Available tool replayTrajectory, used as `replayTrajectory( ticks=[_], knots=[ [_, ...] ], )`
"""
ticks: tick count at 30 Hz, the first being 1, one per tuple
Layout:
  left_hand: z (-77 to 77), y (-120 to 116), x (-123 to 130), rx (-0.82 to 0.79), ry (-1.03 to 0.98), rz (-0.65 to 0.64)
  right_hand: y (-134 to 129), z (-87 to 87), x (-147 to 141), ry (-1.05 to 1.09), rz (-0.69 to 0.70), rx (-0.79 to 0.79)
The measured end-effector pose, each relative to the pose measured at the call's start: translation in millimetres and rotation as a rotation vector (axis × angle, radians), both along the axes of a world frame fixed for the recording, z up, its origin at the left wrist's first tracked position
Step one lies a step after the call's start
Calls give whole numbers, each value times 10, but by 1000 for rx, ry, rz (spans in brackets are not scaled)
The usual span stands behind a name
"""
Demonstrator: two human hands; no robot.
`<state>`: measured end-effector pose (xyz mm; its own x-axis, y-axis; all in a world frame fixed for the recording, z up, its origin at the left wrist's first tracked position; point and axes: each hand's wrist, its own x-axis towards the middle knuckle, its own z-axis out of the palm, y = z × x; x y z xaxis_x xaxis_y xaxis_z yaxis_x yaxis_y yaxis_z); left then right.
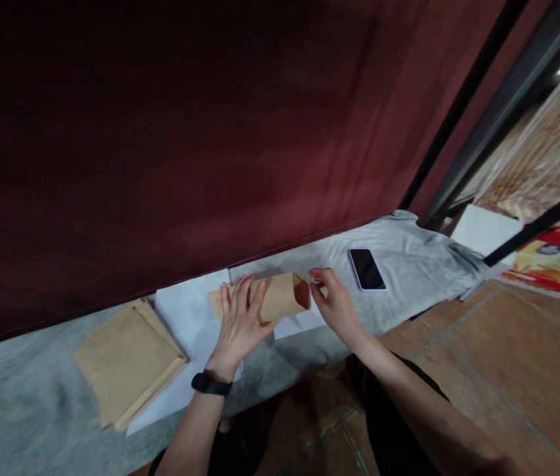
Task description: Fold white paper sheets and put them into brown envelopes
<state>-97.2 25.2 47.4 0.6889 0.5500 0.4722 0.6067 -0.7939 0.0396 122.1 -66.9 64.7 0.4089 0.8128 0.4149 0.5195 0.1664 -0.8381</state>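
A brown paper bag (280, 296) lies across white paper, its mouth gaping toward the right. On top of its left part rests my left hand (242, 317), fingers spread and thumb along the near edge, pressing on it. Just right of the bag's mouth is my right hand (332, 301), its fingers loosely curled with the index finger and thumb apart. Whether those fingertips touch the rim is hard to see. White sheets (188, 311) lie beneath the bag and to its left. Flat brown paper bags (131, 363) are stacked farther left, partly over the sheets.
A phone (367, 270) in a pale purple case lies right of my right hand. Grey cloth (408, 264) covers the narrow ledge, which runs along a dark red panel (210, 145). Black bars, a white box (486, 230) and a colourful package (557, 261) stand at the right. Tiled floor (508, 357) lies below.
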Motion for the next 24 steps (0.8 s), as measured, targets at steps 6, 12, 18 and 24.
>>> replayTrajectory(
  ticks=[6,12,18,24],
  knots=[
    [-17,-115,85,-50,36,-1,-177,83,-22,114,306,-185],
    [-77,-110,73,-244,73,-8,-68,-94,167,533,480,-305],
    [-335,-69,60,-339,97,-1,84,-474,-85,684,376,-368],
    [-325,-89,139,-258,82,-19,287,-625,-144,764,103,-242]
  ],
)
